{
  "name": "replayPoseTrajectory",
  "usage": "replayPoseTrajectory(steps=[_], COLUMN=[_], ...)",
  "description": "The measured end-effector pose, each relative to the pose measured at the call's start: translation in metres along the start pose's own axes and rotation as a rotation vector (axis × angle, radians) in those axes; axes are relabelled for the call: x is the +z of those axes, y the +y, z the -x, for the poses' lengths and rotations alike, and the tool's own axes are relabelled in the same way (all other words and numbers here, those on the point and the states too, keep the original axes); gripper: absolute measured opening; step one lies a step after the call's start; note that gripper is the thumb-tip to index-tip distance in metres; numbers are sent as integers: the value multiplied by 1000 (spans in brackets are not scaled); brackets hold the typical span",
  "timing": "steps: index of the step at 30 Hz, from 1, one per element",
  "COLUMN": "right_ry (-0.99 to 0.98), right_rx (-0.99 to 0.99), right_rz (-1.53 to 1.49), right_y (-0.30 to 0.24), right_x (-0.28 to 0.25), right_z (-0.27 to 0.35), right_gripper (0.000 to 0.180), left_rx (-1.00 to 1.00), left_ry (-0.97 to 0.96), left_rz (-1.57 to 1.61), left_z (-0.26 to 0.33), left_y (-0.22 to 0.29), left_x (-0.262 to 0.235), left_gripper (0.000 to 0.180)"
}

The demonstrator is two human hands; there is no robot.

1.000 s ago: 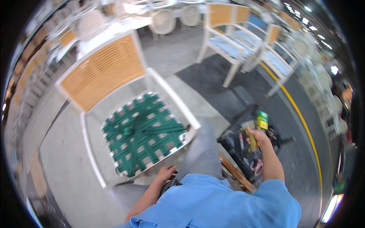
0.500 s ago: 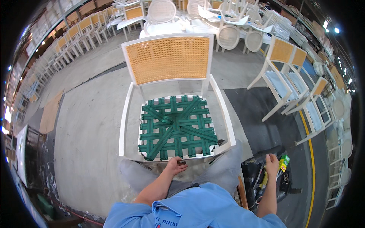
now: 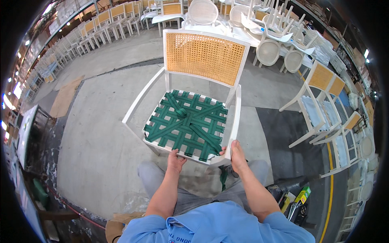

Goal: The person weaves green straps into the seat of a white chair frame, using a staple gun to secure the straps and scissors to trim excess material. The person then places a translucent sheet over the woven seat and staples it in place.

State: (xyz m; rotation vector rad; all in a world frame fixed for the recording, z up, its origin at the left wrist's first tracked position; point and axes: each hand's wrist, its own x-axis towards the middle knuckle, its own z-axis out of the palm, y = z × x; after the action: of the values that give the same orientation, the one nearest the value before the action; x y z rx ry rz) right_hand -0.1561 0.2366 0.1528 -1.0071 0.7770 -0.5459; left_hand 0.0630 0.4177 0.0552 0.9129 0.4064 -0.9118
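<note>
In front of me stands a white-framed armchair (image 3: 238, 121) with a woven cane back (image 3: 204, 56). Green webbing straps (image 3: 174, 135) are interlaced across its seat frame, with several running diagonally and a folded bit near the middle. My left hand (image 3: 176, 162) grips the front seat rail from below, its fingertips up at the webbing edge. At the front right corner, my right hand (image 3: 237, 157) is closed round the armchair's arm post, thumb on the outer side. A green strap end (image 3: 223, 178) hangs below the seat near my right knee.
Tools and a green-yellow box (image 3: 302, 195) lie on the floor at my right. Cane-backed chairs (image 3: 314, 105) stand on the right beside dark matting. Stacked white chairs (image 3: 267, 52) fill the back, and a row of chairs (image 3: 107, 28) lines the left.
My right hand has come from the tools at my right to the armchair's front right corner. The armchair has turned, and my left hand now grips its front rail.
</note>
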Motion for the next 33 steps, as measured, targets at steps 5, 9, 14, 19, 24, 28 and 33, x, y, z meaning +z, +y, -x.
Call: replayPoseTrajectory(steps=[5, 9, 14, 19, 24, 28, 33], right_ry=[12, -113, -65, -282, -417, -458, -225], right_rx=[104, 74, 62, 283, 485, 415, 360], right_rz=[139, 457, 251, 847, 817, 891, 677], right_y=[36, 88, 115, 87, 49, 30, 19], right_x=[-66, -47, -40, -99, -131, -152, -144], right_z=[-57, -81, -91, -48, 44, 46, -38], right_gripper=[55, 67, 41, 32, 29, 28, 36], left_rx=[36, -99, -226, -327, -438, -356, -371], left_ry=[-14, 1, -192, -418, -405, -376, -388], left_rz=[-336, -654, -851, -1147, -512, -434, -614], left_z=[32, 73, 85, 66, 48, 46, 64], left_y=[-43, -54, -86, -126, -157, -183, -203], left_x=[21, -9, 8, 37, 54, 81, 73], left_gripper=[73, 61, 55, 53, 50, 44, 51])
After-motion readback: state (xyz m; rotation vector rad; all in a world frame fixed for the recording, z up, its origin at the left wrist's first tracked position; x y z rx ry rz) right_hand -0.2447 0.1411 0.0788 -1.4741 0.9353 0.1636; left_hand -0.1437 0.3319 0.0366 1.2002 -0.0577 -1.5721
